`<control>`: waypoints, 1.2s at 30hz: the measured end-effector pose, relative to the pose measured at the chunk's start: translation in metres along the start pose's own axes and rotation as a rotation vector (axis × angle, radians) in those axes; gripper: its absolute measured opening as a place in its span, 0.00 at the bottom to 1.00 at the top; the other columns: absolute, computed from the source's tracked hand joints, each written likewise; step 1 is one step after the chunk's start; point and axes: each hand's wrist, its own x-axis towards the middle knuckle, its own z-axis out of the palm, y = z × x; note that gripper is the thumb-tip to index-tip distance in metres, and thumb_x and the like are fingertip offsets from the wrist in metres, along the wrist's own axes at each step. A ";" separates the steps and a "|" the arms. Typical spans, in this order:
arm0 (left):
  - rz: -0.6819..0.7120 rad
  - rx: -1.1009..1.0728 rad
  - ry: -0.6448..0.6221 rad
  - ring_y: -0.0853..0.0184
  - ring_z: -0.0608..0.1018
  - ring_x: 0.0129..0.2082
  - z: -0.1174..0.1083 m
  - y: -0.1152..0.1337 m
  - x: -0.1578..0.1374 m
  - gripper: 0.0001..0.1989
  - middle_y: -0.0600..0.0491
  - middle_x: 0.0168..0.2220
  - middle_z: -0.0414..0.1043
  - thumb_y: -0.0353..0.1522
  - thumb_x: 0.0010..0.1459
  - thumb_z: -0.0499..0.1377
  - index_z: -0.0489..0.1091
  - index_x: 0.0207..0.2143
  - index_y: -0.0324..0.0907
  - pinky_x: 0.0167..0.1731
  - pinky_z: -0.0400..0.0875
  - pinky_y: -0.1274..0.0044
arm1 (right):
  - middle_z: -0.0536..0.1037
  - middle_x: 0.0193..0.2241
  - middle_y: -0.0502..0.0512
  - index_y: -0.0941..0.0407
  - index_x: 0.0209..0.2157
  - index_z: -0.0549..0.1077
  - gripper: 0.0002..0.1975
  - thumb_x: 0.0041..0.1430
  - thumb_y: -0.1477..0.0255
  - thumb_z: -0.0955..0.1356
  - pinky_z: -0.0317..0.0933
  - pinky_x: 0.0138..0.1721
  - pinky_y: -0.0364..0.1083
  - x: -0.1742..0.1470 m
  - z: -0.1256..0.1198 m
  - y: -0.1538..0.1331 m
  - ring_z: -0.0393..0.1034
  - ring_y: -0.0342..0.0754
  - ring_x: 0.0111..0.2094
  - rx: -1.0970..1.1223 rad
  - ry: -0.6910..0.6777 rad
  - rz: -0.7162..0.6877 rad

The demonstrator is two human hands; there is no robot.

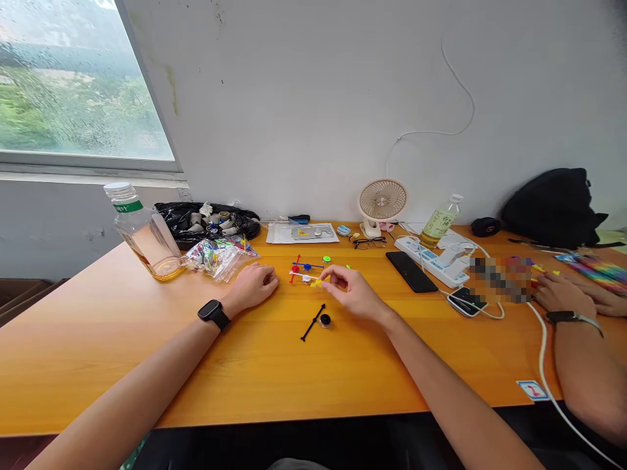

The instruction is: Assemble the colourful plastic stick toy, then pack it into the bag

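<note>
My right hand [353, 292] is above the table's middle, thumb and fingertips pinched on a small yellow plastic piece [316, 284]. Curled up on the wood to the left rests my left hand [253, 286], with nothing visible in it. Between the hands lie a red arrow pointer [294, 269], a blue arrow pointer [316, 266] and a white round piece [306, 279]. A green round piece [326, 260] is just behind them. Closer to me are a black double-ended arrow [308, 329] and a black round piece [324, 320], side by side.
Clear bags of colourful parts [215, 258] lie beside a large bottle [147, 235] at left. Behind are a black plastic bag [169, 219], papers [279, 234] and a small fan [383, 201]. A phone [410, 271] and power strip [431, 261] are right, near another person's hands [563, 294].
</note>
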 end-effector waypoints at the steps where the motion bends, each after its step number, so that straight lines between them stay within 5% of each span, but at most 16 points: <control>1: 0.003 0.002 0.001 0.61 0.72 0.30 0.000 0.000 0.000 0.12 0.51 0.27 0.74 0.34 0.64 0.54 0.63 0.26 0.45 0.31 0.57 0.71 | 0.69 0.25 0.46 0.54 0.43 0.76 0.11 0.68 0.61 0.69 0.56 0.31 0.44 0.002 -0.004 0.002 0.61 0.45 0.27 0.008 0.057 -0.003; 5: 0.012 0.015 0.013 0.61 0.72 0.31 0.001 -0.002 0.000 0.12 0.51 0.27 0.74 0.34 0.63 0.55 0.63 0.26 0.45 0.32 0.57 0.71 | 0.75 0.29 0.49 0.53 0.44 0.75 0.11 0.69 0.61 0.67 0.59 0.33 0.45 0.009 -0.017 0.019 0.66 0.46 0.29 -0.081 0.206 -0.008; 14: 0.021 0.002 0.025 0.61 0.72 0.31 0.002 -0.004 0.000 0.12 0.51 0.27 0.74 0.34 0.64 0.54 0.64 0.26 0.44 0.32 0.57 0.71 | 0.80 0.37 0.54 0.52 0.45 0.74 0.07 0.70 0.67 0.66 0.62 0.38 0.46 0.014 -0.018 0.059 0.73 0.50 0.37 -0.297 0.093 0.018; 29: 0.029 -0.016 0.036 0.62 0.71 0.30 0.003 -0.004 0.000 0.11 0.51 0.27 0.73 0.33 0.63 0.55 0.64 0.26 0.44 0.32 0.55 0.72 | 0.82 0.45 0.58 0.53 0.48 0.74 0.08 0.74 0.73 0.64 0.63 0.47 0.51 0.019 -0.006 0.048 0.75 0.55 0.45 -0.493 0.183 -0.190; 36: 0.026 -0.006 0.030 0.62 0.71 0.30 0.002 -0.002 0.000 0.12 0.51 0.27 0.73 0.33 0.63 0.55 0.63 0.25 0.44 0.31 0.56 0.72 | 0.83 0.46 0.59 0.54 0.49 0.74 0.08 0.74 0.75 0.65 0.61 0.46 0.51 0.019 0.002 0.041 0.75 0.56 0.46 -0.601 0.092 -0.251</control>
